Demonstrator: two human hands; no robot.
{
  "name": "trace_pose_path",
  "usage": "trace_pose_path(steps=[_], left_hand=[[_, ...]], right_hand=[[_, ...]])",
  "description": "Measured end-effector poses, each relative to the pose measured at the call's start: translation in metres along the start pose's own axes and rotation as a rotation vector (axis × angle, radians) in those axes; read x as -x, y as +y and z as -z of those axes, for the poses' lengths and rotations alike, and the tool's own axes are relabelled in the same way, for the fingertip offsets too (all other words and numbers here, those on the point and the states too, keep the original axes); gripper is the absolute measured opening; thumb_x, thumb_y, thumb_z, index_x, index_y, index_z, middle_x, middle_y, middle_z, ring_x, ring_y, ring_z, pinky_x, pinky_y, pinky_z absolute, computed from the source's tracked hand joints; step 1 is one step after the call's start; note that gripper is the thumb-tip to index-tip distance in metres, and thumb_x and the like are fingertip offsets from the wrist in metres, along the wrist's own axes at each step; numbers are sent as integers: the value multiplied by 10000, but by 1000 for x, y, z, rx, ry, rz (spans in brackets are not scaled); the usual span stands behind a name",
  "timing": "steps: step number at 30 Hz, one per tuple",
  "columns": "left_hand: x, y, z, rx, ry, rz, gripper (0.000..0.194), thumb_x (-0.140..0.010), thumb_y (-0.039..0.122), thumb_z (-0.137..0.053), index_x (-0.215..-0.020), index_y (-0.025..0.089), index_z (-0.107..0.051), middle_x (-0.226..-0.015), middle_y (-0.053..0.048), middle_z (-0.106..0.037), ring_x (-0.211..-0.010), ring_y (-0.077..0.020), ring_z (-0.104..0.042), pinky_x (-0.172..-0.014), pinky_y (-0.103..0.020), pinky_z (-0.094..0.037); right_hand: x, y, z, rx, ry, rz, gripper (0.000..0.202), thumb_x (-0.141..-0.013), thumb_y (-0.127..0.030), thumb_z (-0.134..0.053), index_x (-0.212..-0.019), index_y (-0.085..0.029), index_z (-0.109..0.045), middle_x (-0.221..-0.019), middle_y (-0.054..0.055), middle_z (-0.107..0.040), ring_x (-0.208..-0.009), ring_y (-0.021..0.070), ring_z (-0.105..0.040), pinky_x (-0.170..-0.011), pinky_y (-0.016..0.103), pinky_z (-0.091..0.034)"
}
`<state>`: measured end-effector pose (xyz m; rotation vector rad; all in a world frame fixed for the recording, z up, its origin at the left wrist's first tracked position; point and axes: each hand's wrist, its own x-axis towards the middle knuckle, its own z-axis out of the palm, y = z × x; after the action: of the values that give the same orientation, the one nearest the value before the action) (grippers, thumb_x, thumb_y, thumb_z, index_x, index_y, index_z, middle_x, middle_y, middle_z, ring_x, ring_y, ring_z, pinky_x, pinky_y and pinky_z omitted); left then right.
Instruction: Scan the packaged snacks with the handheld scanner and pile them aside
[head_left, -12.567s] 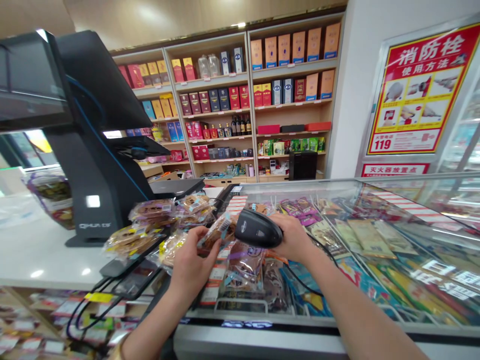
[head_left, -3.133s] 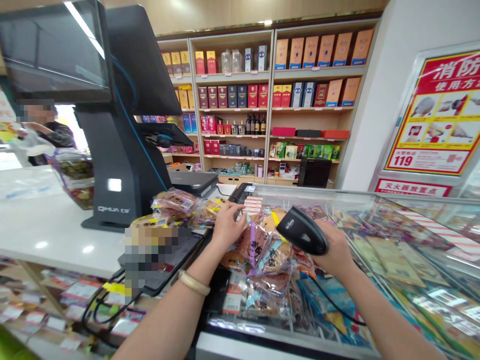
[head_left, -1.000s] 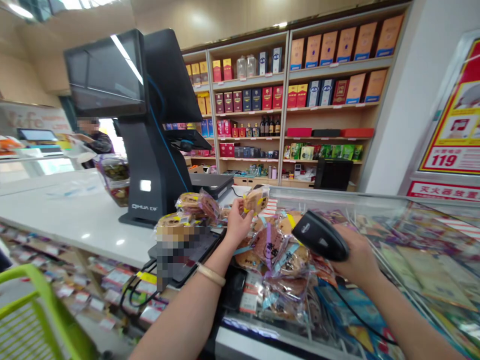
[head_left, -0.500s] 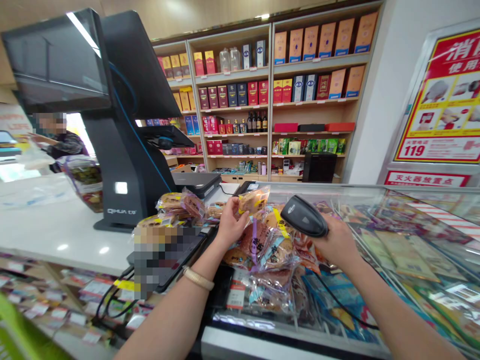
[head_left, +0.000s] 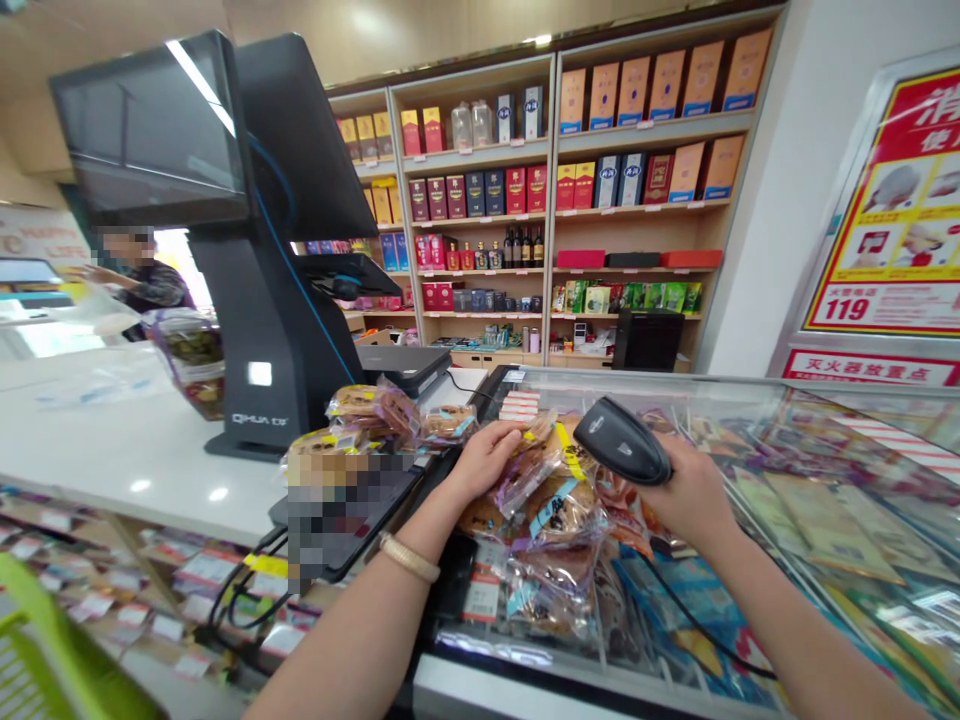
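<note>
Has just lowered left hand onto wrapped cakes on the glass case, apparently joining one packet to them, with grip impossible to tell, while holding black scanner in right hand.

The right hand grips a scanner; the left hand touches wrapped pastries; a monitor stands at ten o'clock, shelves at twelve

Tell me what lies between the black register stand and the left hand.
Wrapped pastries lie between the register stand and left hand, as the head view shows.
</note>
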<state>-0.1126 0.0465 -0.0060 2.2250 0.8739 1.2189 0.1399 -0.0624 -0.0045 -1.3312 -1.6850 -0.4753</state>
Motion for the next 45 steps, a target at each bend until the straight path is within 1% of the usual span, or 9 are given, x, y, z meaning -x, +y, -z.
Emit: trace_pose_path(steps=[4,11,16,21,25,31,34,39,45], left_hand=[[-2,-2,3,-132,162,1,228,-841,224,-495,-914,199,-709,-963,-69,-699,-949,-204,-639,-915,-359,-489],[-4,8,38,-585,901,175,384,-768,173,-559,-1140,190,-653,-1294,-162,-491,-1245,-341,-442,-1059,-551,-303],[-2,4,66,-624,1158,315,556,-743,183,-572,-1297,177,-531,-1440,-191,-323,-1363,-382,-280,-1097,-602,-191],[0,-11,65,-621,1004,365,409,-763,181,-537,-1160,208,-635,-1335,-173,-495,-1360,-388,-309,-1097,-643,-150],[0,-14,62,-646,904,381,472,-753,133,-508,-1213,154,-612,-1318,-213,-540,-1360,-392,-329,-1099,-649,-153],[-5,-15,66,-383,960,118,588,-810,96,-399,-1393,136,-456,-1435,-159,-459,-1371,-246,-379,-1164,-412,-254],[-7,-19,64,-268,942,5,651,-797,84,-401,-1442,169,-393,-1498,-98,-402,-1414,-196,-315,-1192,-344,-204],[-6,-14,47,-179,715,-137,786,-762,63,-413,-1514,207,-235,-1591,-33,-231,-1475,-211,-146,-1217,-402,-77],[-1,9,19,-163,468,-286,845,-776,47,-395,-1539,231,-81,-1620,-21,-97,-1484,-223,-49,-1214,-440,-51]], right_hand=[[2,2,-2,-9,-4,28,281,-713,-258,-540,-947,-202,-685,-859,69,-738,-758,240,-696,-629,300,-514],[1,3,-3,-16,19,56,295,-709,-252,-545,-965,-207,-684,-849,66,-738,-756,239,-696,-637,304,-526],[1,-1,-2,-32,0,56,224,-709,-254,-550,-890,-212,-676,-786,59,-718,-700,225,-675,-618,296,-514],[1,-2,-2,-44,1,69,214,-715,-242,-531,-876,-214,-669,-764,48,-708,-679,217,-666,-597,286,-501],[1,-1,-2,-41,5,79,214,-711,-241,-537,-881,-212,-666,-793,57,-714,-709,228,-672,-618,299,-506],[0,-3,-1,-58,2,88,178,-716,-262,-557,-851,-212,-661,-734,46,-695,-663,215,-658,-602,292,-501],[0,-5,-1,-58,2,99,213,-715,-261,-562,-892,-209,-666,-810,60,-719,-720,226,-678,-635,303,-515],[-1,-11,1,-78,-30,128,256,-722,-280,-600,-957,-207,-671,-894,69,-733,-805,233,-690,-693,303,-522],[-3,-19,4,-104,-148,70,97,-720,-240,-604,-799,-211,-653,-762,45,-696,-694,206,-647,-629,286,-484]])
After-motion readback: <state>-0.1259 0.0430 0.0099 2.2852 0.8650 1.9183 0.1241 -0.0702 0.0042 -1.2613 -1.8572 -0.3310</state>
